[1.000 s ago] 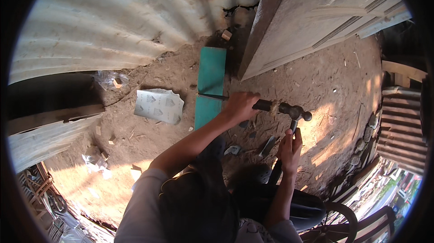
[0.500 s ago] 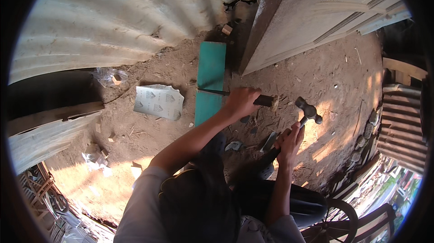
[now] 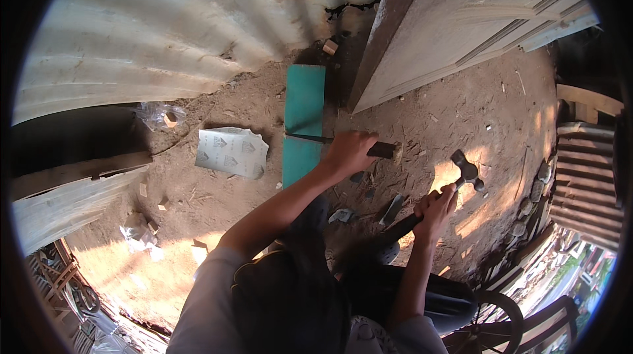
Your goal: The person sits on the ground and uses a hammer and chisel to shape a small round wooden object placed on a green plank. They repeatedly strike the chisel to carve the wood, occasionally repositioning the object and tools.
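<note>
My left hand [image 3: 349, 155] is closed around a chisel [image 3: 382, 149], its dark handle sticking out to the right of my fist. The narrow blade reaches left across a teal board [image 3: 305, 100], with its tip near the board's left edge; whether it presses into the board I cannot tell. My right hand [image 3: 436, 212] grips the handle of a ball-peen hammer [image 3: 467, 169]. The hammer's dark head is held to the right of the chisel's handle end, apart from it.
Left of the board lies a printed grey sheet [image 3: 232, 151] on the dirt floor. A corrugated metal wall [image 3: 165, 31] rises at the back, and a wooden door panel [image 3: 475, 18] leans at the back right. Small wood blocks [image 3: 330, 47], chips and plastic scraps [image 3: 161, 114] are scattered about.
My right hand and the hammer have moved to the right, farther from the chisel. The board and chisel have shifted very slightly left in the picture.
</note>
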### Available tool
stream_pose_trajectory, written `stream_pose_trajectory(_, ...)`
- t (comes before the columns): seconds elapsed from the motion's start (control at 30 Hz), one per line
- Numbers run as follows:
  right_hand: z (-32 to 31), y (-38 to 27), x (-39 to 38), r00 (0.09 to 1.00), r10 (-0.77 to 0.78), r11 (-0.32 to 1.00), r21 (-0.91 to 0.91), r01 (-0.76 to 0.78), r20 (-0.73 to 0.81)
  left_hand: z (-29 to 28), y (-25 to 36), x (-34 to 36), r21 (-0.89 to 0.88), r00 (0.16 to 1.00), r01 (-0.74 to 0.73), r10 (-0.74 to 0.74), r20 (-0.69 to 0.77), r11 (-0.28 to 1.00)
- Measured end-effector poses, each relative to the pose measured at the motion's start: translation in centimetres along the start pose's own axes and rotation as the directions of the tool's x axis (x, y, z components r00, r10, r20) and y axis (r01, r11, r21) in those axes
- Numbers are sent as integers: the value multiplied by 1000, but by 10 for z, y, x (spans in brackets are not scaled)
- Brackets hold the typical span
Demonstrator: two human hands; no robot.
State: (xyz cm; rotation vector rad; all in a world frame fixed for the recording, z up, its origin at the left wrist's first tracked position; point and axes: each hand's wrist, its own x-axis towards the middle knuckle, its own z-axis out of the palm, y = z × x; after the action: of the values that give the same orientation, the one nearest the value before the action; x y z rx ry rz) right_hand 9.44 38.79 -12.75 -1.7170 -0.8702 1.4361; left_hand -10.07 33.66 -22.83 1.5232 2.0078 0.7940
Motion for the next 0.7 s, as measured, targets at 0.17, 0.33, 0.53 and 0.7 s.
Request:
stream_pose_trajectory(0.17,-5,36,-2,930,-43,793,-553,254,366,-4,-5,1,-32,999,-38,38,-13,999)
stream_pose_trajectory(0.33,2,6,1,998,-37,999,-2,37,-46,0,-2,-5,-15,1000,-9,9,20,1000)
stream_pose_trajectory(0.53,-4,33,-1,974,12,960,-276,52,224,-14,-5,6,-35,1000,-10,10,12,999)
stream_pose_trajectory(0.7,6,22,-1,985,-55,958,-269,98,164,-9,-6,0,-43,993,-68,63,-102,997)
